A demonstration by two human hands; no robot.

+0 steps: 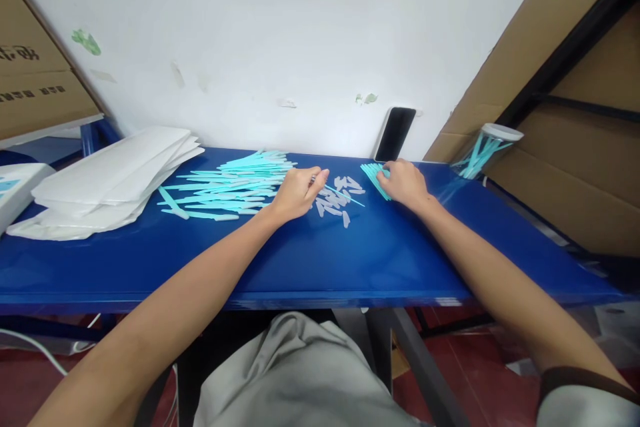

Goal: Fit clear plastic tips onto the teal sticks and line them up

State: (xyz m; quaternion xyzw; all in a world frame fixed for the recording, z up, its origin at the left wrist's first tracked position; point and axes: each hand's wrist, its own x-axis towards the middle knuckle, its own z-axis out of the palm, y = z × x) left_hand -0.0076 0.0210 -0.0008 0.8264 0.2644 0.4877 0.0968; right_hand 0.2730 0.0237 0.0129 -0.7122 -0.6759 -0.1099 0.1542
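My left hand (pixel 300 192) is closed, thumb against fingers, round a thin teal stick (pixel 350 196) whose tip points right. Under that stick lies a loose heap of small translucent sleeves (pixel 344 219). To the right, my right hand (pixel 407 183) has its fingers bent and closed on the edge of a row of bare teal sticks (pixel 374 179); the fingertips partly hide them. A wide pile of teal sticks (pixel 230 187) lies left of my left hand, many with whitish covered ends.
A phone (pixel 396 135) leans on the wall behind the row. At right lies a clear jar (pixel 480 153) of teal sticks with a white lid. White paper-like bags (pixel 115 170) are stacked at left on the blue table (pixel 325 267). Cardboard (pixel 565 193) borders the right side.
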